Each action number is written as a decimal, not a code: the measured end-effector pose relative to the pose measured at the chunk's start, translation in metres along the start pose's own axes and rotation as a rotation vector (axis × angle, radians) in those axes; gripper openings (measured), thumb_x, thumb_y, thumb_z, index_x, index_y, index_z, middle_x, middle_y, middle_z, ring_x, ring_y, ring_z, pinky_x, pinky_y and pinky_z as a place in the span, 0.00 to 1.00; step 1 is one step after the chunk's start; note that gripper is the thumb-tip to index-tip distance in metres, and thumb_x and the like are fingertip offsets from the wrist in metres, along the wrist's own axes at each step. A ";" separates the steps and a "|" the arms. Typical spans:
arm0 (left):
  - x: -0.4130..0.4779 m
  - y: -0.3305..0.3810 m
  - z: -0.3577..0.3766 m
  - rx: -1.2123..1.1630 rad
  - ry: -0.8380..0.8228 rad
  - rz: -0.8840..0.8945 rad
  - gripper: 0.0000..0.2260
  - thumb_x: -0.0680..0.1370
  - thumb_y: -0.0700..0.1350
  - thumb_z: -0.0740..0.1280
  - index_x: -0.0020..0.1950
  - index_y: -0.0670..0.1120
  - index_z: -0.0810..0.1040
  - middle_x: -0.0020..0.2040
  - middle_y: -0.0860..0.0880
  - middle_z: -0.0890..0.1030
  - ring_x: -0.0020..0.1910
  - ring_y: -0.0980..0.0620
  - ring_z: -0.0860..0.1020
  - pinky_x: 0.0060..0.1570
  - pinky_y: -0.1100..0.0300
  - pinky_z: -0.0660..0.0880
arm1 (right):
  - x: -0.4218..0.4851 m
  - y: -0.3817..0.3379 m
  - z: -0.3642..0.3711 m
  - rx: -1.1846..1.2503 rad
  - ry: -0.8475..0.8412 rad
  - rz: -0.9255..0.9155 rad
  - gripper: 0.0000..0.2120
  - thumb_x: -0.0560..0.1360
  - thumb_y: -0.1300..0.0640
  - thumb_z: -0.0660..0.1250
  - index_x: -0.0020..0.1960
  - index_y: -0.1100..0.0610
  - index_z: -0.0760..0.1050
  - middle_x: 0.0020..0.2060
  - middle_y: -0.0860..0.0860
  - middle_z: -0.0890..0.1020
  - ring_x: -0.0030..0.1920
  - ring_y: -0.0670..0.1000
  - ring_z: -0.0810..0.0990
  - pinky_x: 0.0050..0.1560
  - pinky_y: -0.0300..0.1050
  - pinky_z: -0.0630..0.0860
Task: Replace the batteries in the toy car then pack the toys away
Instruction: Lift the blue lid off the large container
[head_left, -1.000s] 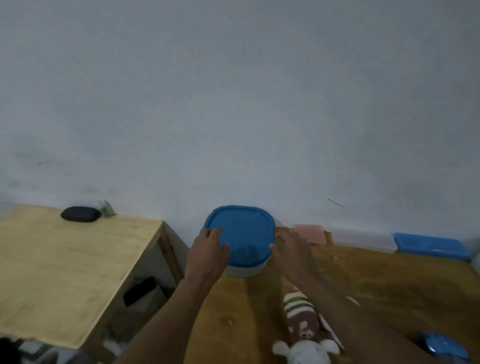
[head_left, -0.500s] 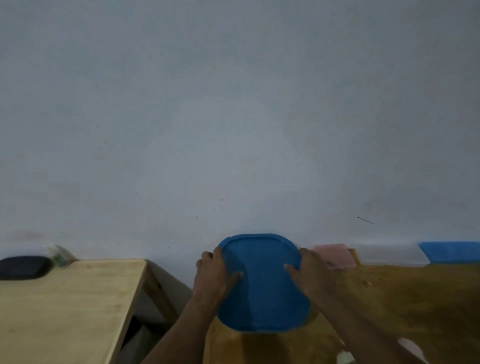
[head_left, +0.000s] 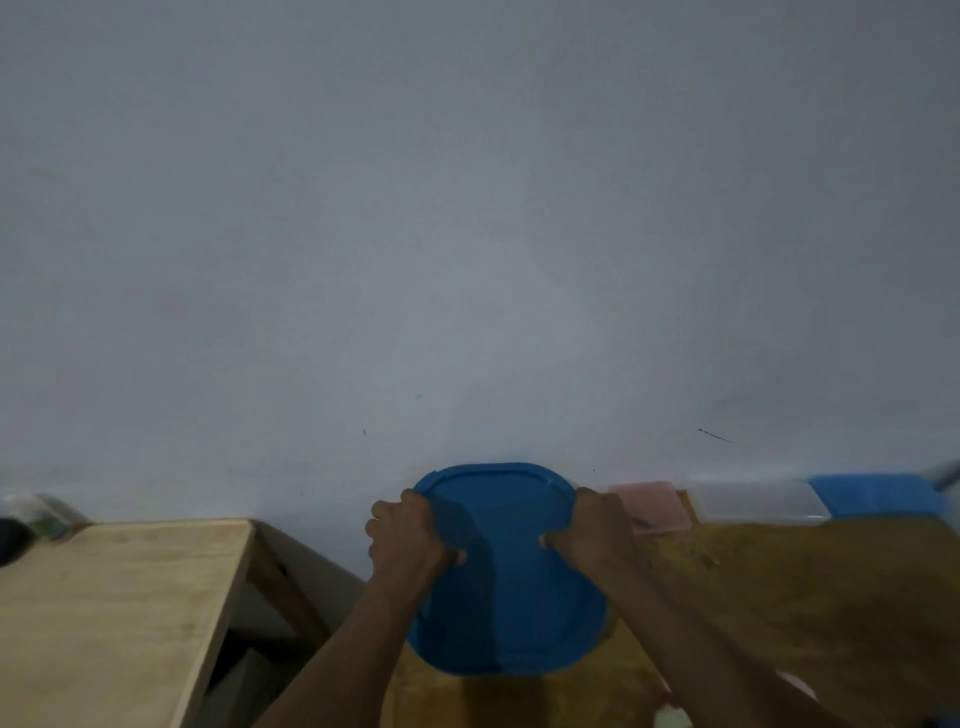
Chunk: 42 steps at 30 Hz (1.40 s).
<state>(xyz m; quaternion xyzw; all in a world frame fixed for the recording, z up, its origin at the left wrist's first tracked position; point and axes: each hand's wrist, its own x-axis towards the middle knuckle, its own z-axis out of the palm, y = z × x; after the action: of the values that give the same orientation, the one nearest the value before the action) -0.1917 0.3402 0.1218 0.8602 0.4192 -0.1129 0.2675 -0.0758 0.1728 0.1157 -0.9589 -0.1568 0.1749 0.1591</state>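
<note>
A container with a blue lid (head_left: 506, 587) is raised above the dark wooden table (head_left: 810, 608), its lid tilted toward me. My left hand (head_left: 408, 540) grips its left edge, thumb on the lid. My right hand (head_left: 595, 532) grips the right edge the same way. The container's body is hidden behind the lid. No toy car or battery shows in the head view.
A lighter wooden table (head_left: 114, 608) stands to the left with a dark object (head_left: 10, 540) at its far corner. Along the wall on the right lie a pink lid (head_left: 649, 504), a clear box (head_left: 758, 501) and a blue lid (head_left: 878, 496). A gap separates the tables.
Both hands lifted the blue-lidded container off the table and drew it toward me, tilting the lid up. The camera tipped upward, so the plush toy left the view.
</note>
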 end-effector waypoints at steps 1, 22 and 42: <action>0.001 0.001 0.000 0.006 -0.002 -0.005 0.40 0.63 0.56 0.79 0.67 0.42 0.65 0.61 0.41 0.68 0.61 0.42 0.68 0.58 0.51 0.71 | 0.001 -0.001 -0.001 0.001 -0.014 0.017 0.27 0.66 0.44 0.75 0.57 0.60 0.74 0.51 0.55 0.80 0.47 0.53 0.80 0.42 0.44 0.80; 0.014 -0.003 -0.009 -0.311 -0.071 -0.120 0.50 0.55 0.51 0.84 0.66 0.41 0.58 0.63 0.39 0.65 0.62 0.38 0.70 0.59 0.45 0.75 | 0.002 -0.002 -0.011 0.348 -0.103 0.141 0.36 0.60 0.53 0.79 0.61 0.56 0.63 0.56 0.55 0.75 0.53 0.56 0.76 0.53 0.53 0.79; 0.000 -0.002 -0.021 -0.358 -0.039 0.000 0.42 0.59 0.47 0.83 0.63 0.44 0.58 0.61 0.40 0.67 0.58 0.40 0.72 0.54 0.47 0.77 | -0.017 -0.002 -0.028 0.422 -0.060 0.022 0.35 0.65 0.56 0.78 0.69 0.53 0.68 0.62 0.52 0.77 0.58 0.54 0.77 0.57 0.50 0.76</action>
<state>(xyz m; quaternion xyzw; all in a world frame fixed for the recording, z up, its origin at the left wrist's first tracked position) -0.1935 0.3527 0.1381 0.7966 0.4272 -0.0532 0.4244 -0.0807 0.1616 0.1461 -0.9003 -0.1110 0.2341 0.3497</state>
